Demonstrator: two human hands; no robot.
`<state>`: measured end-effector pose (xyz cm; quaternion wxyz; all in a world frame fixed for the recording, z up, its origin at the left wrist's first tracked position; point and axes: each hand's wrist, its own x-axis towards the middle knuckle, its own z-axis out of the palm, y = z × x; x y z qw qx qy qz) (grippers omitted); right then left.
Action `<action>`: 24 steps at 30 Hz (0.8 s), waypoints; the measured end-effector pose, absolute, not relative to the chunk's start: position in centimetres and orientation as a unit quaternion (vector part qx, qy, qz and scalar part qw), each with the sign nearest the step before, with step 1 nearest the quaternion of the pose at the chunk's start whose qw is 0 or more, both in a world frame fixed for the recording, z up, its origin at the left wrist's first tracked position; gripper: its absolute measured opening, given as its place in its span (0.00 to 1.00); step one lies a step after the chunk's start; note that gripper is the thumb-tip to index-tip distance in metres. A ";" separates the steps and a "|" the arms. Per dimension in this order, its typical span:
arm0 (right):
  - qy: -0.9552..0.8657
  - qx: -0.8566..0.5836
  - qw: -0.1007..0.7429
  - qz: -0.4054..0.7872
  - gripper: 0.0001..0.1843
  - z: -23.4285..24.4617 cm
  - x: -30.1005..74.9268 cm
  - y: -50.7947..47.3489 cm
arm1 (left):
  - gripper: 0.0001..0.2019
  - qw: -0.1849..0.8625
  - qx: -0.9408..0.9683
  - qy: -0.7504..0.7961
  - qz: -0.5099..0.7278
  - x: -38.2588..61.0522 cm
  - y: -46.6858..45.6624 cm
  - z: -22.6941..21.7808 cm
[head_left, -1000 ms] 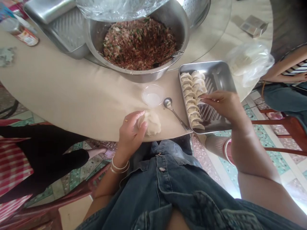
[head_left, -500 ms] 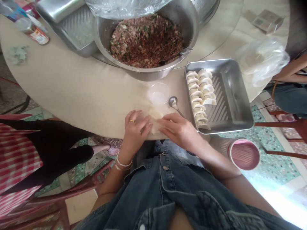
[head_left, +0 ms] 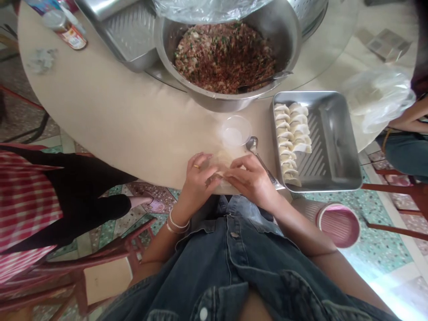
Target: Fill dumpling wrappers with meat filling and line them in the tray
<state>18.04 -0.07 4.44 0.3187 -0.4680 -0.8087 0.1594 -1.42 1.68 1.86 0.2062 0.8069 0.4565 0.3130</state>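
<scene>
My left hand (head_left: 202,176), a ring on one finger, is closed at the fingertips at the table's front edge. Facing it, my right hand (head_left: 250,178) pinches from the other side. Between the two sets of fingertips is a pale dumpling wrapper (head_left: 221,170), mostly covered by the fingers and blurred. Just beyond my hands a small clear dish (head_left: 236,131) holds what looks like liquid. A metal spoon (head_left: 253,145) lies right of it, its handle passing beside my right hand. Folded dumplings (head_left: 285,133) sit in two rows in a metal tray (head_left: 334,183).
A large steel bowl (head_left: 220,102) of meat filling (head_left: 220,58) stands behind, plastic film over its far rim. Farther left are another metal tray (head_left: 140,62) and a jar (head_left: 72,35). A plastic bag (head_left: 381,93) lies right, near another person's arm (head_left: 409,111). A bin (head_left: 337,225) stands below.
The view has shifted, so the table things appear farther right. My fingertips have drawn closer together over the wrapper. The dumplings in the tray look the same.
</scene>
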 end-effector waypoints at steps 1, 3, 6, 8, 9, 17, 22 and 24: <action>-0.813 -0.456 0.320 0.167 0.05 5.2 18.3 -0.3 | 0.06 0.224 0.804 0.447 0.322 -1.5 1.7 2.0; -0.804 -0.456 0.340 0.173 0.08 7.0 19.4 -0.5 | 0.03 0.287 0.786 0.428 0.342 -1.6 1.5 2.5; -0.749 -0.513 0.407 0.104 0.20 10.1 21.8 1.4 | 0.04 0.421 0.722 0.434 0.337 -1.8 1.0 3.3; -0.711 -0.566 0.413 0.062 0.33 11.7 23.4 4.0 | 0.06 0.508 0.646 0.459 0.338 -1.7 0.8 3.6; -0.705 -0.586 0.395 0.062 0.36 12.2 24.2 5.6 | 0.07 0.551 0.598 0.466 0.349 -1.6 0.8 3.7; -0.749 -0.577 0.316 0.077 0.12 13.1 24.5 13.5 | 0.13 0.734 0.329 0.417 0.423 -1.2 1.8 3.8; -0.790 -0.553 0.261 0.045 0.11 14.3 23.5 14.8 | 0.14 0.783 0.247 0.375 0.430 -1.8 1.8 4.4; -0.784 -0.564 0.259 0.020 0.12 15.2 23.4 15.4 | 0.15 0.789 0.224 0.366 0.439 -1.9 1.8 4.6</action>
